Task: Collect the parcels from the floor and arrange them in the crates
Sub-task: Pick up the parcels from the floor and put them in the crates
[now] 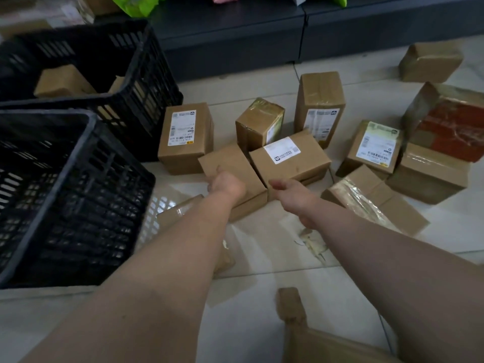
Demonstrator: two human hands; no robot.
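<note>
Both arms reach out low over the tiled floor (450, 224), because the parcels lie scattered there, far and to the right of the crates. The left hand (225, 183) rests on the near left edge of a plain cardboard box (235, 163); its fingers are hidden behind the hand, so I cannot tell whether it grips yet. The right hand (290, 195) hovers just beside that box's right end, thumb forward and fingers loosely hanging, holding nothing (most likely coming in for a two-handed lift). A labelled box (290, 159) leans against the plain one. The near black crate (104, 205) stands at left, close enough for a short carry, and the far crate (146, 87) behind it already holds a few parcels (62, 82)
</note>
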